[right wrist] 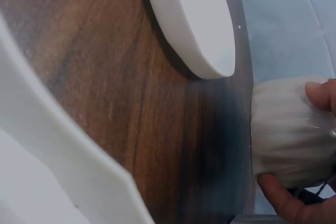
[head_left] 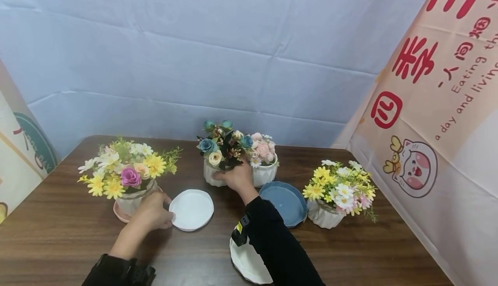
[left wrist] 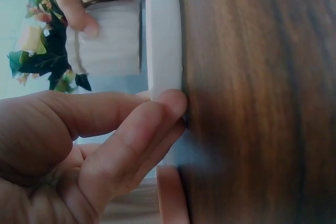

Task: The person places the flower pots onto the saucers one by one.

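Note:
My left hand (head_left: 152, 211) pinches the left rim of a round white saucer (head_left: 192, 210) between thumb and fingers. In the left wrist view that saucer's edge (left wrist: 165, 35) stands just above the wood at the fingertips. Toward the back of the table, my right hand (head_left: 237, 177) grips a ribbed white flowerpot (head_left: 212, 175) holding artificial blue and cream flowers (head_left: 215, 145). The right wrist view has the pot (right wrist: 289, 129) between thumb and fingers, beyond the white saucer.
At left, a flowerpot (head_left: 130, 203) with yellow and purple flowers stands on a pink saucer (head_left: 119, 214). Pink flowers fill another pot (head_left: 266, 174) behind the right hand. A blue saucer (head_left: 285, 204) and a yellow-flowered pot (head_left: 324, 215) are right. The right sleeve partly covers another white saucer (head_left: 249, 263).

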`<action>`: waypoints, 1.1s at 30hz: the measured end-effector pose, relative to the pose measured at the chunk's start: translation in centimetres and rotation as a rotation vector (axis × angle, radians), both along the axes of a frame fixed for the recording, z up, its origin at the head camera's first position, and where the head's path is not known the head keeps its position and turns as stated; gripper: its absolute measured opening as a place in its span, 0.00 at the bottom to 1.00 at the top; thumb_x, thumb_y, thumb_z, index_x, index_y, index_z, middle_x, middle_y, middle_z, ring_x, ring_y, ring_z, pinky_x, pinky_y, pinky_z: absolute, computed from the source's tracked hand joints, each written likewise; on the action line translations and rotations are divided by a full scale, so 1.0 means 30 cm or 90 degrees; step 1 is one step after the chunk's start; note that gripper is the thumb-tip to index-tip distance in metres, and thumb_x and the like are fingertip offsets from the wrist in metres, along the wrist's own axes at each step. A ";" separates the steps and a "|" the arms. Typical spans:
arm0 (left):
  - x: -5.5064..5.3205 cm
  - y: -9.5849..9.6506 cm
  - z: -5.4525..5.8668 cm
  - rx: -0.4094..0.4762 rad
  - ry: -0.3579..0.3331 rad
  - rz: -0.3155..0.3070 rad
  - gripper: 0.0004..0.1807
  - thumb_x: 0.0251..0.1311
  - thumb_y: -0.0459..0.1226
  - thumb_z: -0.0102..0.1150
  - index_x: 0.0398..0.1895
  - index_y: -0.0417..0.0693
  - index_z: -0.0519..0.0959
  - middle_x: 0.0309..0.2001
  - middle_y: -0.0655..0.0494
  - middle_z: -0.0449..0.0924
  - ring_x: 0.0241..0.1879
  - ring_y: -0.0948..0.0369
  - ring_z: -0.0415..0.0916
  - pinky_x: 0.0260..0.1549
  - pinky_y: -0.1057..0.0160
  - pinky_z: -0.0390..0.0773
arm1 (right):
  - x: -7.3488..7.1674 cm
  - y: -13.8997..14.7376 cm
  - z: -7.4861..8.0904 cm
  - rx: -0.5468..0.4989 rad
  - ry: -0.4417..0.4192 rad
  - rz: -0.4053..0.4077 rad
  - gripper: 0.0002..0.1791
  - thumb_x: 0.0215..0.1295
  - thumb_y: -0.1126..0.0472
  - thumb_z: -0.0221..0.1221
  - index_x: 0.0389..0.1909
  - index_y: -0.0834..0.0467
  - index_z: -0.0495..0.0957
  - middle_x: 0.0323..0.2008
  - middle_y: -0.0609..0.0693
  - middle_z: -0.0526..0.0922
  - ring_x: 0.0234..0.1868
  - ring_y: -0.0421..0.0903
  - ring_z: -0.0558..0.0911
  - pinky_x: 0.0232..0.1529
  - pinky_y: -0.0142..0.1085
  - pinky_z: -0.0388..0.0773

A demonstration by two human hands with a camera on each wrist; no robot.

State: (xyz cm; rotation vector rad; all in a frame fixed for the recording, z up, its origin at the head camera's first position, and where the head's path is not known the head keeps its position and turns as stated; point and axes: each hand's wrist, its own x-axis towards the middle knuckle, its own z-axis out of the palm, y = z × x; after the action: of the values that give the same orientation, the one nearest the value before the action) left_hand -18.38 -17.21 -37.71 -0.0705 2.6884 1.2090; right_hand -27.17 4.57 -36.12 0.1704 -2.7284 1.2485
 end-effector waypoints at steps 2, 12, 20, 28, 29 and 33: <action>0.000 0.000 -0.001 0.000 0.002 -0.002 0.19 0.46 0.23 0.60 0.43 0.20 0.70 0.20 0.49 0.74 0.17 0.59 0.77 0.18 0.64 0.79 | 0.003 -0.002 0.001 0.013 0.003 0.001 0.52 0.40 0.51 0.74 0.66 0.63 0.58 0.61 0.60 0.66 0.60 0.57 0.66 0.57 0.45 0.66; 0.004 -0.002 -0.002 0.018 0.015 -0.006 0.19 0.44 0.23 0.55 0.42 0.19 0.70 0.18 0.48 0.75 0.16 0.58 0.77 0.17 0.64 0.79 | 0.030 -0.007 0.009 0.077 0.021 0.043 0.52 0.40 0.50 0.73 0.66 0.62 0.60 0.63 0.60 0.64 0.62 0.59 0.63 0.61 0.52 0.57; 0.000 -0.003 -0.001 0.014 0.013 -0.015 0.19 0.46 0.24 0.54 0.43 0.18 0.69 0.18 0.49 0.75 0.16 0.58 0.77 0.17 0.64 0.79 | 0.059 -0.015 0.013 0.088 0.020 0.115 0.48 0.40 0.54 0.73 0.65 0.59 0.63 0.61 0.54 0.69 0.63 0.55 0.63 0.62 0.48 0.57; -0.006 -0.004 0.001 0.008 0.002 -0.024 0.18 0.47 0.24 0.54 0.43 0.19 0.70 0.19 0.48 0.75 0.17 0.58 0.78 0.18 0.63 0.79 | 0.093 -0.018 0.032 0.061 0.050 0.168 0.48 0.38 0.56 0.75 0.64 0.57 0.64 0.59 0.52 0.71 0.60 0.50 0.68 0.58 0.43 0.64; -0.006 -0.005 0.000 0.006 0.002 -0.024 0.18 0.47 0.24 0.54 0.42 0.19 0.70 0.19 0.49 0.75 0.17 0.58 0.78 0.18 0.63 0.79 | 0.099 -0.020 0.033 0.057 0.053 0.171 0.48 0.38 0.56 0.75 0.64 0.57 0.65 0.59 0.52 0.71 0.60 0.50 0.68 0.58 0.43 0.65; -0.005 -0.011 -0.004 0.004 0.002 -0.021 0.17 0.46 0.23 0.54 0.42 0.20 0.70 0.18 0.49 0.75 0.16 0.58 0.77 0.17 0.64 0.79 | 0.119 -0.034 0.037 0.060 0.049 0.180 0.49 0.36 0.55 0.76 0.64 0.55 0.65 0.58 0.50 0.71 0.59 0.48 0.69 0.57 0.42 0.66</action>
State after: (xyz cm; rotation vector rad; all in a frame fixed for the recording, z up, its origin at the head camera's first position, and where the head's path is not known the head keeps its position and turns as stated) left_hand -18.52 -17.52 -37.84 -0.0234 2.6779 1.2093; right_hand -23.60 3.54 -35.02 0.6192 -2.7676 1.1462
